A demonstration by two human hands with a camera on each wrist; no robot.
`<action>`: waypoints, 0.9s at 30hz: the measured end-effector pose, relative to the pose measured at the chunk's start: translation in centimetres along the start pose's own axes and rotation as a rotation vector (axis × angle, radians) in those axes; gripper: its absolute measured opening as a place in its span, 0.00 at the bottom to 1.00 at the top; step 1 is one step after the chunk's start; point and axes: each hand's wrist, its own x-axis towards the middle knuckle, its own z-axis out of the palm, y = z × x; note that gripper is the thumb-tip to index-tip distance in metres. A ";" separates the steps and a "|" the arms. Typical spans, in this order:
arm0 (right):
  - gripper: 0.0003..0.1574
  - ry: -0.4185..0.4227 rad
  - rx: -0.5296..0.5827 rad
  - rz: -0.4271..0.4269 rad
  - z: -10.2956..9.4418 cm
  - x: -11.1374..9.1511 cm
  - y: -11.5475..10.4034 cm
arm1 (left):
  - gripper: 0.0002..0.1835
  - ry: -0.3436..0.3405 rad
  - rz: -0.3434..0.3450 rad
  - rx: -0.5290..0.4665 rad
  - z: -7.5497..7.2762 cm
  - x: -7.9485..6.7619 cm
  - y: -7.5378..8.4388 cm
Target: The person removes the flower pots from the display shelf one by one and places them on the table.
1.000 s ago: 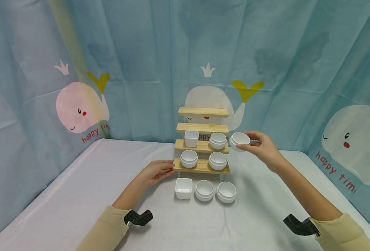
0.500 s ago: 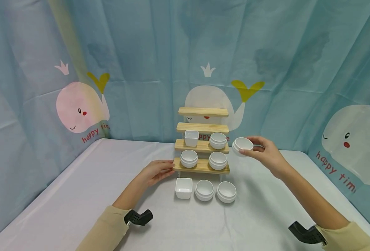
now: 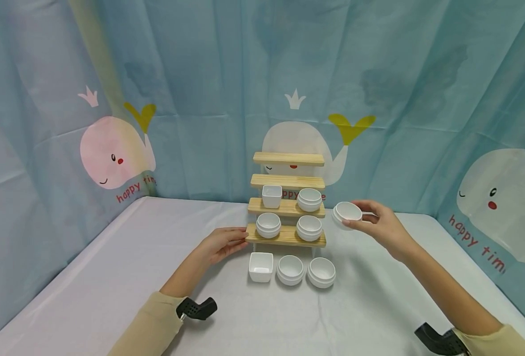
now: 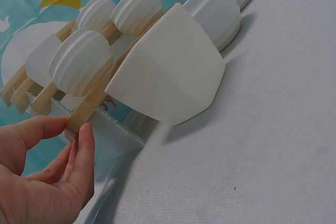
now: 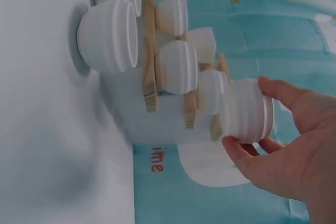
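In right wrist view, white round ceramic-looking bowl (image 5: 247,111) shows exterior only; head view shows interior, right hand (image 3: 382,228) pinching it from three-to-four o'clock, left hand (image 3: 221,244) at nine pinching lowest flat pale-wood shelf (image 3: 288,237)

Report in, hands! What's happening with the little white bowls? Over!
Left hand gripping the bottom shelf. Right hand holding a round white bowl, right of the stand. Possible obstacles: three more bowls in front of the stand.
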 end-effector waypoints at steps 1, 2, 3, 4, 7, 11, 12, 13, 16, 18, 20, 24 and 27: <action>0.44 -0.001 -0.001 -0.001 0.0 0.0 0.1 | 0.28 -0.002 0.002 0.000 0.0 0.0 0.0; 0.44 -0.002 -0.004 -0.001 0.0 -0.1 0.2 | 0.28 -0.003 0.003 0.001 0.0 0.0 0.0; 0.44 -0.003 -0.007 -0.001 0.0 -0.2 0.3 | 0.28 -0.005 0.003 0.001 0.0 0.0 0.0; 0.44 -0.004 -0.012 0.001 0.0 -0.2 0.4 | 0.28 -0.005 0.002 0.002 0.0 0.0 0.0; 0.45 -0.002 -0.020 0.012 0.1 -0.4 0.6 | 0.28 -0.002 0.000 0.003 0.0 0.1 -0.1; 0.45 -0.006 -0.024 0.019 0.1 -0.9 1.1 | 0.27 0.003 0.002 -0.004 0.0 0.2 -0.1; 0.45 -0.009 -0.022 0.017 0.0 -1.0 1.2 | 0.27 0.006 0.002 -0.007 0.0 0.2 -0.1; 0.45 -0.012 -0.017 0.012 0.0 -1.1 1.3 | 0.27 0.005 0.003 -0.007 0.0 0.2 -0.1; 0.44 -0.016 -0.006 -0.001 0.0 -1.5 1.5 | 0.27 0.008 0.002 -0.010 -0.1 0.2 -0.1; 0.43 -0.014 0.005 -0.011 0.1 -1.7 1.7 | 0.27 0.014 -0.002 -0.012 -0.1 0.3 -0.1; 0.42 -0.010 0.011 -0.018 0.1 -1.9 1.8 | 0.27 0.013 -0.002 -0.011 -0.1 0.4 -0.1; 0.41 -0.012 0.018 -0.027 0.2 -2.3 2.1 | 0.27 0.016 -0.004 -0.009 0.0 0.4 -0.1; 0.41 -0.019 0.020 -0.017 0.3 -2.4 2.4 | 0.27 0.013 -0.004 -0.007 0.0 0.3 -0.1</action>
